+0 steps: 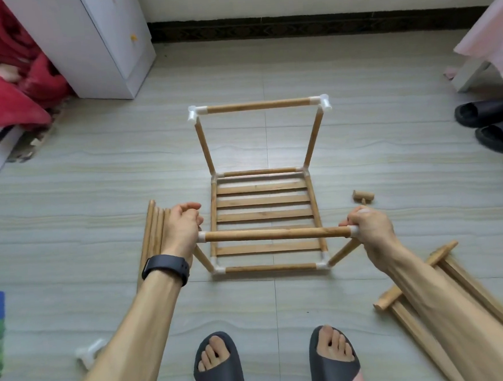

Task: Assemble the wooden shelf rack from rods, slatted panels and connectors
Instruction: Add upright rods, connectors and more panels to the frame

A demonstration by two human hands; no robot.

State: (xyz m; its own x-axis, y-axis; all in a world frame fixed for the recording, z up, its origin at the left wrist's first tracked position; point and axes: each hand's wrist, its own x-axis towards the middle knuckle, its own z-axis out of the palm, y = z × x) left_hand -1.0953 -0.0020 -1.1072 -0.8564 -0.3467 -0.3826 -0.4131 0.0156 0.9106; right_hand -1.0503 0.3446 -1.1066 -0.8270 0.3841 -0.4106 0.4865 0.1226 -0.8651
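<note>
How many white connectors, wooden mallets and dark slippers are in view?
White connectors: 9 (8 on the frame, 1 loose)
Wooden mallet: 1
Dark slippers: 4
Total: 14

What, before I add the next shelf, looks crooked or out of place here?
Nothing looks broken. The posts seem to splay outward from the slatted shelf, likely just the wide lens. One white connector lies loose on the floor at lower left.
</note>
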